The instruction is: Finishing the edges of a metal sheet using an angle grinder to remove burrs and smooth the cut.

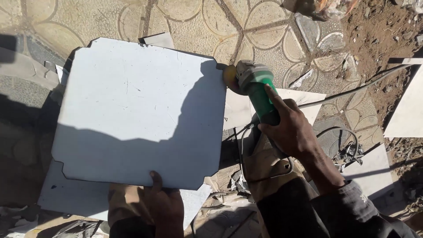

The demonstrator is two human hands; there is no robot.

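**Grinder disc at the tile's right edge**

Your right hand is wrapped tight around the green angle grinder, its disc touching the white tile at its upper right edge. Your left hand pinches the tile's near edge. Patterned paving lies open beyond.

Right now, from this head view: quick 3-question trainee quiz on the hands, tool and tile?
1. True or false: the right hand grips a green angle grinder.
2. Which hand holds the near edge of the white tile? A) left hand B) right hand
3. Fill in: the grinder's disc meets the tile's ___ edge, as seen in the picture.

Key: 1 true; 2 A; 3 right.
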